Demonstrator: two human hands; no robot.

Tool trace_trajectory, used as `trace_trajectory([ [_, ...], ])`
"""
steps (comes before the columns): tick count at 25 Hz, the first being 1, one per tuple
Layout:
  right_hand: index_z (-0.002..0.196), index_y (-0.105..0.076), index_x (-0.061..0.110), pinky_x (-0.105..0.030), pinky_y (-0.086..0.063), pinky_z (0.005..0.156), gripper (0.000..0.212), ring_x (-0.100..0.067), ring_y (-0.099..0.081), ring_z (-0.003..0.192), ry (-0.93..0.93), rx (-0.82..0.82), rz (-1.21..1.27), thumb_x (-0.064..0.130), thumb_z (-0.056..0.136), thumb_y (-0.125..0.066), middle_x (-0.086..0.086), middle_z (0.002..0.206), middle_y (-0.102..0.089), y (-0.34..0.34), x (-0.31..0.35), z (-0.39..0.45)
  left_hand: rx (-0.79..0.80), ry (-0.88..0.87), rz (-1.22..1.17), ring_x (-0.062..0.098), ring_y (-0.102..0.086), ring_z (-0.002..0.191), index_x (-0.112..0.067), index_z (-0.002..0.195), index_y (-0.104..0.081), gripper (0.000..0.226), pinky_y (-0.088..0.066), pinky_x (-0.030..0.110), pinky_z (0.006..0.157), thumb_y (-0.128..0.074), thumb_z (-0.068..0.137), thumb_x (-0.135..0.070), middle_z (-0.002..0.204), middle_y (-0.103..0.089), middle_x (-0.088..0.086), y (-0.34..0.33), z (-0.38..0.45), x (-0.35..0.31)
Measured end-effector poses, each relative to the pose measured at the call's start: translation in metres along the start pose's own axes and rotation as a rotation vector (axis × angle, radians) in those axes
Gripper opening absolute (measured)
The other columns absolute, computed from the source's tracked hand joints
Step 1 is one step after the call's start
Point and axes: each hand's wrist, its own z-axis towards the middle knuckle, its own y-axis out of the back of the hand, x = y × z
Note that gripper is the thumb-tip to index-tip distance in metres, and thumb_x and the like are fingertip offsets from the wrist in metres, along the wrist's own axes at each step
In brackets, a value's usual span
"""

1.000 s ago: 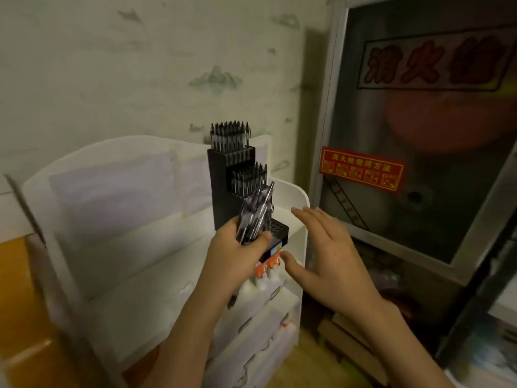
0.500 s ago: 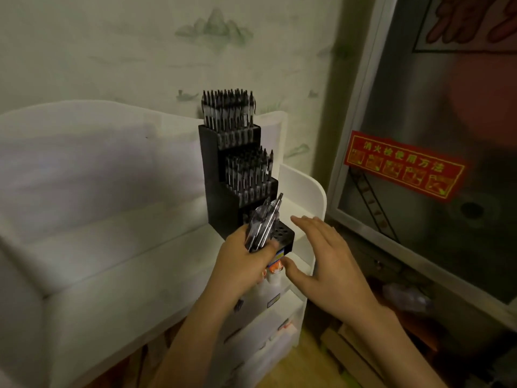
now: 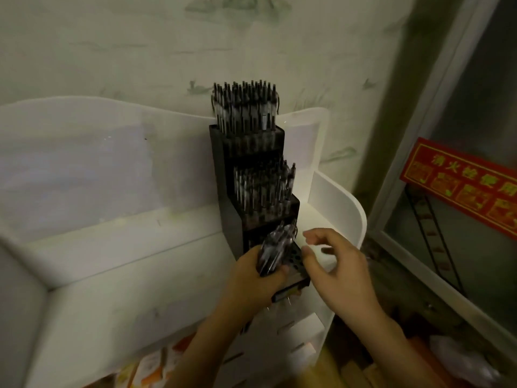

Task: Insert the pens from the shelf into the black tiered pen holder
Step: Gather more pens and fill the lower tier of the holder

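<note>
Left hand grips a bunch of pens, tilted, tips up, right at the lowest tier of the black holder. Right hand beside it, holding nothing, thumb and forefinger curved toward the pens, apart from them; blurred. Holder stands on the white shelf near its right end. Top and middle tiers packed with upright pens; lowest tier shows open holes. Red sign on the metal door at right.

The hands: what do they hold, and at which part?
The left hand grips a bundle of pens around its lower part. The right hand holds nothing.
</note>
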Motion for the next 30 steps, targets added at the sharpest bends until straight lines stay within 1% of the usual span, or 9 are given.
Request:
trace_trajectory([
  [1,0.086,-0.066,0.021,-0.019,-0.052,0.079,0.007,-0.003,-0.060,0.084,-0.048,-0.048,0.139,0.028,0.085,-0.067,0.012,0.085,-0.066,0.000,0.000,0.009,-0.031,0.015,-0.005,-0.002,-0.061,0.066,-0.028,0.099,-0.060,0.016,-0.044,0.010,0.053,-0.068,0.087,-0.023,0.081,-0.064,-0.008,-0.004,0.003,0.000],
  [3,0.066,-0.058,0.010,-0.028,-0.054,0.063,0.039,-0.014,-0.058,0.062,-0.104,-0.029,0.306,0.045,0.077,-0.070,-0.002,0.063,-0.059,-0.003,0.005,0.022,-0.092,0.034,0.027,-0.001,-0.062,0.070,-0.029,0.100,-0.059,0.016,-0.048,0.009,0.055,-0.068,0.087,-0.024,0.084,-0.065,-0.008,-0.012,0.009,0.001],
  [6,0.063,-0.057,0.009,-0.018,-0.051,0.052,0.058,-0.014,-0.059,0.054,-0.183,0.124,0.296,0.065,0.058,-0.070,-0.004,0.058,-0.061,-0.012,0.014,0.031,-0.158,0.058,0.118,0.000,-0.062,0.077,-0.032,0.103,-0.054,0.017,-0.055,0.019,0.070,-0.064,0.089,-0.031,0.089,-0.065,-0.013,-0.024,0.015,0.000],
  [10,0.063,-0.063,0.012,-0.010,-0.047,0.049,0.036,-0.002,-0.063,0.057,-0.215,0.187,0.250,0.042,0.069,-0.081,0.005,0.058,-0.066,-0.021,0.006,0.049,-0.232,0.061,0.186,0.006,-0.065,0.080,-0.032,0.113,-0.051,0.026,-0.059,0.034,0.074,-0.062,0.090,-0.033,0.093,-0.066,-0.012,-0.035,0.021,0.001],
  [14,0.071,-0.072,0.013,-0.022,-0.055,0.050,0.017,-0.012,-0.066,0.051,-0.308,0.293,0.438,0.027,0.076,-0.079,-0.001,0.058,-0.070,-0.018,0.002,0.060,-0.283,0.094,0.194,0.010,-0.064,0.074,-0.028,0.101,-0.053,0.014,-0.058,0.039,0.070,-0.062,0.089,-0.029,0.086,-0.067,-0.006,-0.034,0.025,0.007],
  [17,0.075,-0.073,0.010,-0.023,-0.055,0.049,0.011,-0.015,-0.065,0.049,-0.347,0.335,0.508,0.019,0.079,-0.076,-0.003,0.058,-0.070,-0.020,0.006,0.065,-0.315,0.102,0.210,0.011,-0.063,0.072,-0.027,0.100,-0.053,0.015,-0.057,0.036,0.066,-0.062,0.089,-0.027,0.084,-0.066,-0.005,-0.030,0.026,0.010],
  [22,0.080,-0.073,0.015,-0.026,-0.057,0.055,0.003,-0.016,-0.067,0.053,-0.262,0.357,0.492,0.014,0.083,-0.072,-0.001,0.063,-0.072,-0.020,0.013,0.081,-0.381,0.089,0.228,0.012,-0.063,0.071,-0.028,0.100,-0.055,0.015,-0.055,0.033,0.063,-0.062,0.088,-0.029,0.082,-0.065,-0.005,-0.017,0.026,0.019],
  [28,0.095,-0.074,0.019,-0.023,-0.059,0.067,0.017,-0.014,-0.070,0.064,-0.104,0.367,0.490,0.006,0.088,-0.064,-0.001,0.073,-0.074,0.006,0.021,0.113,-0.510,0.142,0.183,0.005,-0.057,0.061,-0.029,0.089,-0.055,0.011,-0.043,0.020,0.053,-0.066,0.087,-0.026,0.070,-0.061,-0.008,0.007,0.019,0.035],
  [30,0.099,-0.072,0.021,-0.013,-0.055,0.065,0.021,-0.007,-0.069,0.066,-0.056,0.354,0.439,0.006,0.088,-0.063,0.002,0.074,-0.074,0.010,0.019,0.115,-0.549,0.184,0.173,0.004,-0.057,0.060,-0.027,0.089,-0.055,0.011,-0.041,0.016,0.051,-0.066,0.087,-0.024,0.071,-0.061,-0.007,0.016,0.017,0.040],
])
